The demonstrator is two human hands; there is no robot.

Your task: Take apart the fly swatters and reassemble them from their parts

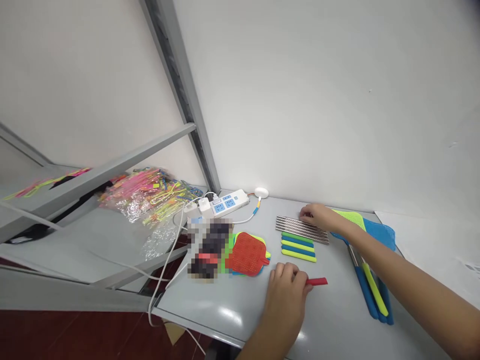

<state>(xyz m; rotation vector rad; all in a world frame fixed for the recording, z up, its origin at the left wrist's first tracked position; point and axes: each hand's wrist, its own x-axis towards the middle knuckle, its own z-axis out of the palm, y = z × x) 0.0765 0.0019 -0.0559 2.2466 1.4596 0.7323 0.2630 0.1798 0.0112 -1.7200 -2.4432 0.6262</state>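
Note:
My left hand point(287, 290) is closed around a red plastic handle point(317, 281), whose end sticks out to the right just over the table. My right hand point(318, 217) reaches across to a row of thin metal rods point(302, 228), its fingers curled and pinched at the far rods; the exact grip is partly hidden. In front of the rods lie several green, blue and yellow handles point(299, 247) side by side. A pile of fly swatter heads point(249, 254), red on top, sits left of them. Beneath my right forearm are assembled fly swatters point(375, 292) with blue and yellow handles.
A white power strip point(229, 203) with plugs and cables lies at the table's back left, beside a small white round device point(261, 192). A pixelated patch covers something left of the swatter heads. Further left, a grey metal shelf point(112, 175) holds plastic bags of colourful strips point(155, 192).

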